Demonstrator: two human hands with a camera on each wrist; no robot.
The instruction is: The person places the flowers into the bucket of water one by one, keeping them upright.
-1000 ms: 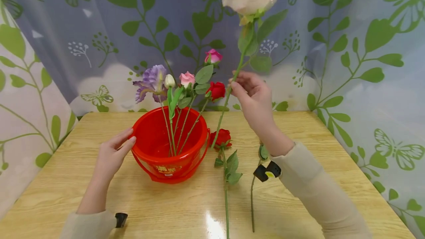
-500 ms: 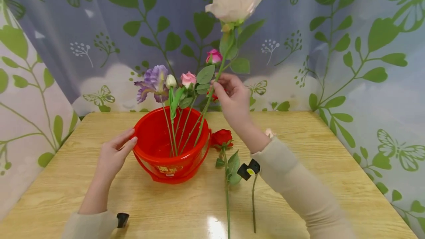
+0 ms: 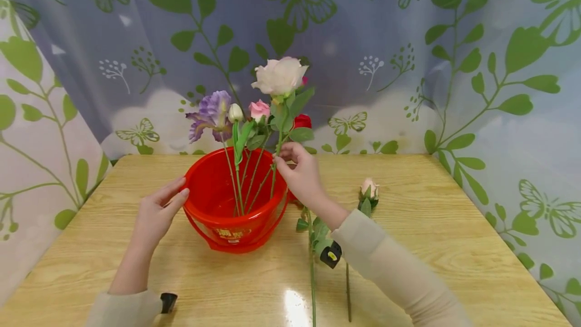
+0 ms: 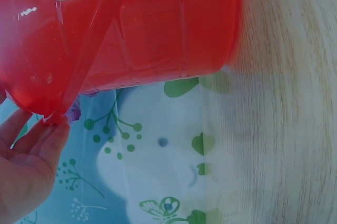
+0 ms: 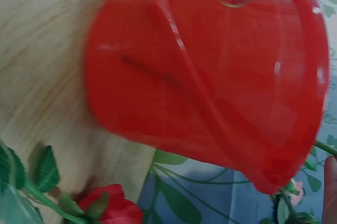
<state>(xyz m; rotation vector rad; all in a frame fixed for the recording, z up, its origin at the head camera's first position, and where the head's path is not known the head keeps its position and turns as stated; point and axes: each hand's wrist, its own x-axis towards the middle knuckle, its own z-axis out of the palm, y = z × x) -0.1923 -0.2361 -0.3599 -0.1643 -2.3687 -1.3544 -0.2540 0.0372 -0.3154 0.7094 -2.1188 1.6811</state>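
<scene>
My right hand (image 3: 301, 173) pinches the stem of a white rose (image 3: 279, 77), which stands upright with its lower stem inside the red bucket (image 3: 231, 238). My left hand (image 3: 156, 211) rests its fingertips and thumb against the bucket's left rim; the left wrist view shows those fingers (image 4: 50, 142) near the handle joint. Inside the bucket lean a purple iris (image 3: 213, 112), a white tulip (image 3: 235, 113), a pink rose (image 3: 259, 110) and a red rose (image 3: 301, 121). A deeper pink bloom is mostly hidden behind the white rose.
Right of the bucket, a red rose (image 5: 113, 205) lies on the wooden table (image 3: 399, 246), its bloom mostly covered by my right hand in the head view. Farther right lies a pale peach rose (image 3: 369, 189), partly under my right sleeve. A patterned curtain (image 3: 345, 29) hangs behind.
My right hand has moved left and down with the white rose, bringing its stem from beside the bucket to inside it. My left hand has stayed at the rim.
</scene>
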